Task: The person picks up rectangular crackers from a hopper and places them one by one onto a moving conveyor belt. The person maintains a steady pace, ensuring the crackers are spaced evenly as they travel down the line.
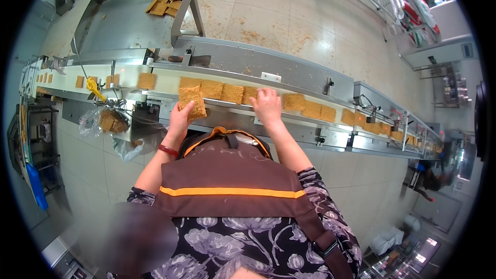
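My left hand (179, 121) grips a flat brown square cake (192, 102) with a rough crumbly surface, thumb across its face. This piece is held above the near edge of a white conveyor belt (167, 81). Behind it on the belt lies a row of similar squares, among them a middle square (231, 93), edges touching or overlapping. My right hand (268, 106) is over the belt, thumb at the right side of another square (249, 95); its fingertips partly hide what is under them. Just right of that hand lies a further square (293, 101).
A steel tray (128, 19) beyond the belt holds several brown pieces (162, 4). A scraper (199, 60) lies on the far ledge. Near the belt's left part are a yellow-handled device (95, 88) and a bag of broken pieces (112, 121). Sensors on brackets (371, 118) stand over the belt at right.
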A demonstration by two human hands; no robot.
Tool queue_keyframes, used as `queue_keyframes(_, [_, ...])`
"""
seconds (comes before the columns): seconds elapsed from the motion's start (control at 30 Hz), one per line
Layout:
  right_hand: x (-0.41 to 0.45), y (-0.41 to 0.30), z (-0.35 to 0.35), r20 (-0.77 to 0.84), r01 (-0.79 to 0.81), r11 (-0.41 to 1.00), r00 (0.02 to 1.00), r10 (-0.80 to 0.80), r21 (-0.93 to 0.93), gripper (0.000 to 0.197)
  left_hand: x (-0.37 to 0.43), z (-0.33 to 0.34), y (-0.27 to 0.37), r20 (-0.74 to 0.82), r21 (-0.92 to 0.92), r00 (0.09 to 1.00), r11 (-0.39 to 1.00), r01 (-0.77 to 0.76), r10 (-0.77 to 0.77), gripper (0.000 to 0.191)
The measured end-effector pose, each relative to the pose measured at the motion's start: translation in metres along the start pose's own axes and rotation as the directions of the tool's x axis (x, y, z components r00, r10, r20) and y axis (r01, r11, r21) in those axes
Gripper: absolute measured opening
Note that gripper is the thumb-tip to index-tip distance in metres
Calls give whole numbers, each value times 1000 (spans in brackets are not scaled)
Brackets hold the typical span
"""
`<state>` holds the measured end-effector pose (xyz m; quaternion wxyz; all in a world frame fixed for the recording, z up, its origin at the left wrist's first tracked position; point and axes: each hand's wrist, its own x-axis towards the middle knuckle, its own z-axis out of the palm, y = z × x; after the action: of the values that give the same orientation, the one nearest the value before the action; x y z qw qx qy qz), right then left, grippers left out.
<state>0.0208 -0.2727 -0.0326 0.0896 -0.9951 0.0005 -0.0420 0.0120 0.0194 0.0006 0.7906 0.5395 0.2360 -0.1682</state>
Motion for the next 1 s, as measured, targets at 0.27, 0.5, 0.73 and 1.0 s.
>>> queue_keyframes(0.27, [-28,-37,27,108,25,1000,994,-23,-15,62,-4,-4,8,17,-20,999,999,31,-31,41])
queue_keyframes(0.5, [-30,8,17,187,-252,967,949,252,-25,60,4,3,9,105,-31,994,999,28,-24,37])
queue_keyframes(0.73, [-54,213,0,-206,-749,644,662,721,-155,64,6,3,14,172,-1,984,998,56,-55,36])
queue_keyframes(1.0, [-58,163,-16,-150,-460,888,879,453,-14,45,7,8,5,113,80,985,989,122,-131,38])
